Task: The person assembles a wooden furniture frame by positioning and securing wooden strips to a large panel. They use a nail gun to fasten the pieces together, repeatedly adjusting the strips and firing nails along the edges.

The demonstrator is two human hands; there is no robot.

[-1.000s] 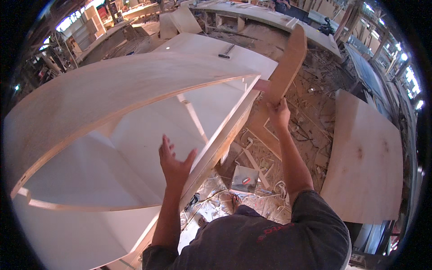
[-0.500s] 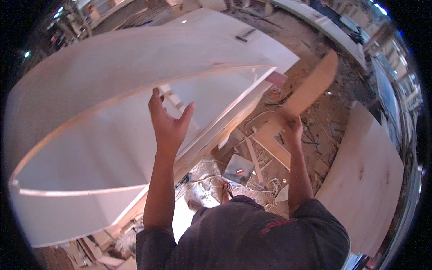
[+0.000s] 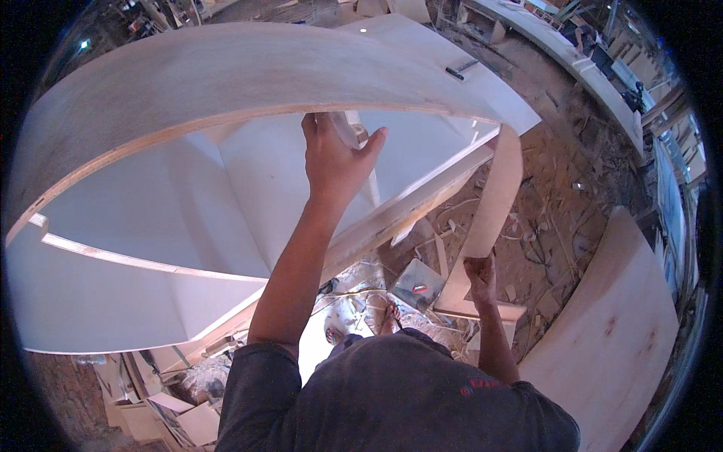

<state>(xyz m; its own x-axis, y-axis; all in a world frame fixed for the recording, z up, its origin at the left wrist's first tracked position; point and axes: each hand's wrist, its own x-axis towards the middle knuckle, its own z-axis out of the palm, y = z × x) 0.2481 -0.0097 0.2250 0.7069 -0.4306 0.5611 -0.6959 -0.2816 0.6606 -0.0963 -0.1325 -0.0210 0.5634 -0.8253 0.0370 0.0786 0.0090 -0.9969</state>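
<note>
My left hand is raised to the lower edge of a large curved plywood panel. Its thumb stands well apart from the fingers, and the fingertips are at or just under that edge. A pale strip shows behind this hand; what it belongs to is unclear. On the right, my right hand is closed around a long, flat wooden board with a rounded far end. The board's upper end reaches the right corner of the curved panel. Near its lower end lies an angled wooden piece; whether they are joined, I cannot tell.
White inner panels form a hollow below the curved one. A hammer rests on the white sheet behind. Wood scraps and shavings litter the floor. To the right leans another curved panel. A person is far off at upper right.
My left hand has come up to the curved panel's edge. The board in my right hand has swung left and nearer, its far end now against the panel's corner. The view has shifted.
</note>
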